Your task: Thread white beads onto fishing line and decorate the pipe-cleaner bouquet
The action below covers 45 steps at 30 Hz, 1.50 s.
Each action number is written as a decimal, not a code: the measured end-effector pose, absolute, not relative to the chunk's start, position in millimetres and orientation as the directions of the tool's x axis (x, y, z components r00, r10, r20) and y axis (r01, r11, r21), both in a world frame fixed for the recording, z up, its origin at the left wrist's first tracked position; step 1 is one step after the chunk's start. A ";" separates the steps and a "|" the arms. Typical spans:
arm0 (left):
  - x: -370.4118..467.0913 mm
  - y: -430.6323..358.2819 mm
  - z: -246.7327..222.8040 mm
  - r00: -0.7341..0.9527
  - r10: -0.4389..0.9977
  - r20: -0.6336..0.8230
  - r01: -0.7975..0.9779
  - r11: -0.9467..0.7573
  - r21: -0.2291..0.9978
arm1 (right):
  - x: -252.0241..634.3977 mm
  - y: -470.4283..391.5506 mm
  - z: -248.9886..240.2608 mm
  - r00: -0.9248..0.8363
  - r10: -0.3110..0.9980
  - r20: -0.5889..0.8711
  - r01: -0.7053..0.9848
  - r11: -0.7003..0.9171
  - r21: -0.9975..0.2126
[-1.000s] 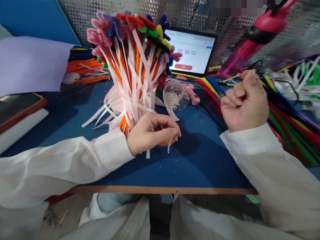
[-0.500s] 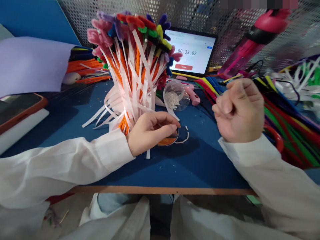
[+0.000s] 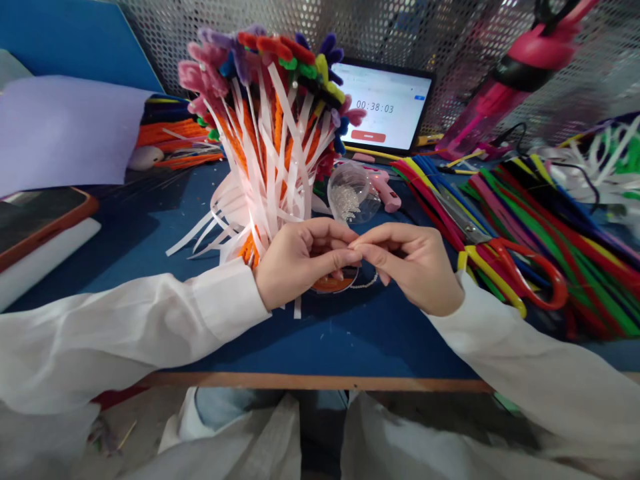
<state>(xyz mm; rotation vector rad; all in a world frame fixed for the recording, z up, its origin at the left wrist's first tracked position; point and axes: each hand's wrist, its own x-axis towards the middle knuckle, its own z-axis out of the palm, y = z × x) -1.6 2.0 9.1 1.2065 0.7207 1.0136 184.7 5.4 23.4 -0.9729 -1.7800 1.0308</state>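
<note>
My left hand [image 3: 305,261] is closed in a pinch, its thumb and fingertips meeting the fingertips of my right hand [image 3: 413,265], which pinches too. Whatever lies between the fingertips is too small to make out. Beneath the hands, a round orange spool [image 3: 332,286] is partly covered by my left fingers. A curved strand of tiny pale beads [image 3: 367,285] lies beside it on the blue table. Just beyond the hands stands a clear round cup [image 3: 350,190] with loose small beads in it. Behind my left wrist rises a bouquet of pipe-cleaner flowers [image 3: 270,133] with white ribbons.
Scissors with red handles [image 3: 535,273] lie on bundled coloured pipe cleaners [image 3: 565,233] at the right. A pink glue gun [image 3: 385,190] is behind the cup. A tablet [image 3: 385,103] and a pink bottle [image 3: 520,73] stand at the back. A phone [image 3: 45,220] lies left.
My right hand has come down and left from above the pipe cleaners to meet my left fingertips, uncovering the scissors. My left hand has stayed nearly in place.
</note>
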 end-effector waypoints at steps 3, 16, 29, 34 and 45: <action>-2.1 2.2 9.6 0.397 0.918 0.018 -0.232 0.082 0.969 | 184.1 5.6 21.9 -0.349 0.896 0.275 0.165 0.348 -0.923; -3.4 0.0 11.3 0.384 0.922 0.053 -0.132 -0.002 0.991 | 188.1 7.0 21.6 -0.294 0.902 0.317 0.130 0.366 -0.921; -2.9 -0.9 13.2 0.383 0.924 0.012 -0.162 0.054 0.985 | 192.2 13.5 21.6 -0.309 0.867 0.392 0.185 0.459 -0.869; -2.9 -2.0 15.8 0.377 0.925 0.036 -0.137 0.018 0.990 | 211.4 40.9 12.4 -0.282 0.788 0.547 0.610 0.587 -0.533; -3.0 -2.1 16.3 0.381 0.924 0.018 -0.153 0.044 0.987 | 201.7 66.9 -4.3 -0.390 0.851 0.351 0.919 0.381 0.098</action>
